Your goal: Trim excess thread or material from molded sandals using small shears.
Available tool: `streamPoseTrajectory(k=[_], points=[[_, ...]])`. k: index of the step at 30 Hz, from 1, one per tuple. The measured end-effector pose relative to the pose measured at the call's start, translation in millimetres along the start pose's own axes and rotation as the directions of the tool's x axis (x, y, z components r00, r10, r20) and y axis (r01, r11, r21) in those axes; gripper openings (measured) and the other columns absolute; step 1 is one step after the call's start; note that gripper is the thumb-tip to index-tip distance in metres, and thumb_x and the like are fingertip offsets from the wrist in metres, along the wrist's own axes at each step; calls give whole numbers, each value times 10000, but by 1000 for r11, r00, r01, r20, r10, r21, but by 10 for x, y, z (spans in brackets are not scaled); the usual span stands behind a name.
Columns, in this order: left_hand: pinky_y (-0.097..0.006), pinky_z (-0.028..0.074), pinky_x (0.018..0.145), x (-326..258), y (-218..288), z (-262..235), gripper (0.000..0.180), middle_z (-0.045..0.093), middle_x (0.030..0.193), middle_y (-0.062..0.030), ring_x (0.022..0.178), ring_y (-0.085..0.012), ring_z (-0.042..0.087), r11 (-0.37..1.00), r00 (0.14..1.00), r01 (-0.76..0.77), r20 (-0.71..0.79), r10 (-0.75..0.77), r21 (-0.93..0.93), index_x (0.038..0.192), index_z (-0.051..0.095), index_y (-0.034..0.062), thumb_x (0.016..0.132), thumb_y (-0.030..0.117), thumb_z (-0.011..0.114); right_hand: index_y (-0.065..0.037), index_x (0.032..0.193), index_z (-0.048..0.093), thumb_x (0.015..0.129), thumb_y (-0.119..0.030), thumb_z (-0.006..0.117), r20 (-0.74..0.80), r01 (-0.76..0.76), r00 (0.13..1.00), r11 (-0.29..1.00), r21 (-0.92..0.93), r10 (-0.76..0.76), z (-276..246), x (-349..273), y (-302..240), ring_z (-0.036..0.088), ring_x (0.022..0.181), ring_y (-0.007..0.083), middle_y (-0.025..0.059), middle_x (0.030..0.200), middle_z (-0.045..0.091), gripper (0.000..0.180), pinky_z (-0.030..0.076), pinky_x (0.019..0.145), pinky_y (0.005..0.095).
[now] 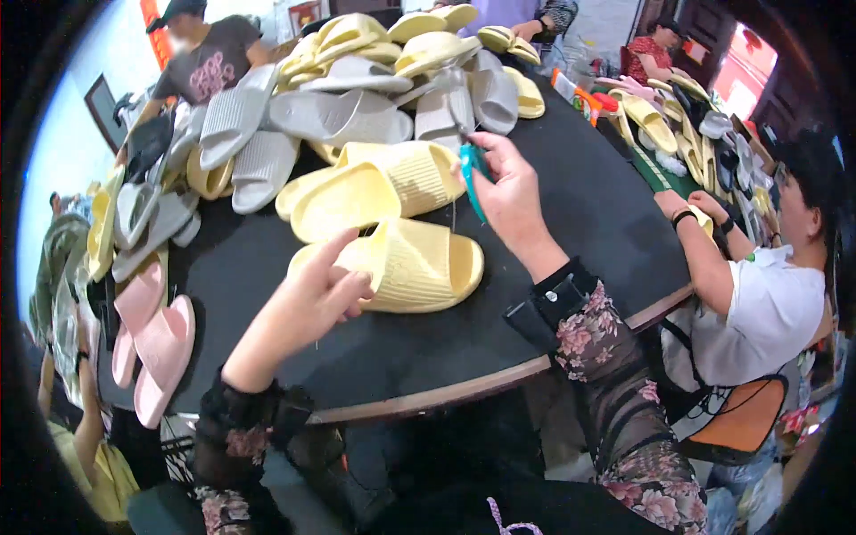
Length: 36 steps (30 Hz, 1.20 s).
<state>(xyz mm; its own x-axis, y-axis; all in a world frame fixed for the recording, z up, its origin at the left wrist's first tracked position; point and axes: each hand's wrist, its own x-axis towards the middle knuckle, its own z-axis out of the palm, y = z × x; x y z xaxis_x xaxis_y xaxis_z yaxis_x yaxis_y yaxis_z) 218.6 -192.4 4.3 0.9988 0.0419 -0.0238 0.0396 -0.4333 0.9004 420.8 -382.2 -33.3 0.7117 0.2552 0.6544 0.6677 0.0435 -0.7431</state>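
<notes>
Two yellow slides lie side by side on the black tabletop, toes to the right: a nearer slide and a farther slide. Over the nearer one's heel end is my left hand, its index finger stretched out and thumb apart, the other fingers partly curled. Part of that slide is hidden beneath it. My right hand grips teal-handled thread snips just right of the farther slide's toe. The snips' dark tip points toward the pile, and a fine thread hangs near the slides.
Grey and yellow slides form a heap at the back. Pink slides lie at the left edge of the black table. Close on the right sits a co-worker in white, beside another slide pile. Other people stand or sit farther back.
</notes>
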Motion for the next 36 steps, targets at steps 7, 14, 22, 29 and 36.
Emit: streamPoseTrajectory(k=[7, 14, 22, 29, 36], points=[[-261, 499, 717, 982, -271, 310, 538, 599, 1082, -81, 870, -120, 594, 887, 995, 88, 86, -55, -453, 1339, 422, -31, 900, 207, 621, 15, 1153, 552, 865, -16, 616, 52, -77, 996, 997, -24, 78, 17, -46, 44, 619, 805, 81, 90, 894, 681, 296, 508, 700, 254], [-319, 459, 925, 957, -123, 400, 446, 558, 1230, -129, 1094, -190, 558, 766, 978, -170, -203, 53, -620, 1326, 423, -29, 900, 42, 532, 5, 1186, 524, 873, -12, 623, 7, -103, 995, 972, 213, 104, -8, -25, -135, 582, 833, 48, 43, 913, 641, 329, 490, 723, 217], [-311, 408, 968, 920, -173, 71, 409, 532, 1225, -128, 1117, -181, 530, 738, 792, -510, -576, 202, -443, 1283, 409, -38, 884, -12, 492, -15, 1201, 517, 801, -170, 724, 228, -164, 962, 985, 54, 148, 48, -119, -335, 627, 829, 143, 132, 955, 655, 476, 511, 713, 296], [-316, 392, 977, 913, -228, 6, 454, 523, 1236, -125, 1123, -189, 520, 745, 744, -550, -627, 231, -378, 1302, 400, -43, 859, -25, 494, -27, 1163, 536, 789, -127, 724, 444, -160, 870, 975, -153, 213, 80, -139, -224, 592, 793, 117, 49, 889, 633, 430, 496, 707, 277], [-301, 391, 962, 853, -174, 39, 455, 525, 1226, -124, 1099, -176, 514, 829, 746, -497, -614, 256, -257, 1280, 422, -47, 836, -9, 514, -11, 1136, 546, 806, -176, 693, 437, -19, 896, 992, -125, 72, 72, -165, -179, 654, 756, 206, 136, 850, 659, 397, 520, 695, 335]])
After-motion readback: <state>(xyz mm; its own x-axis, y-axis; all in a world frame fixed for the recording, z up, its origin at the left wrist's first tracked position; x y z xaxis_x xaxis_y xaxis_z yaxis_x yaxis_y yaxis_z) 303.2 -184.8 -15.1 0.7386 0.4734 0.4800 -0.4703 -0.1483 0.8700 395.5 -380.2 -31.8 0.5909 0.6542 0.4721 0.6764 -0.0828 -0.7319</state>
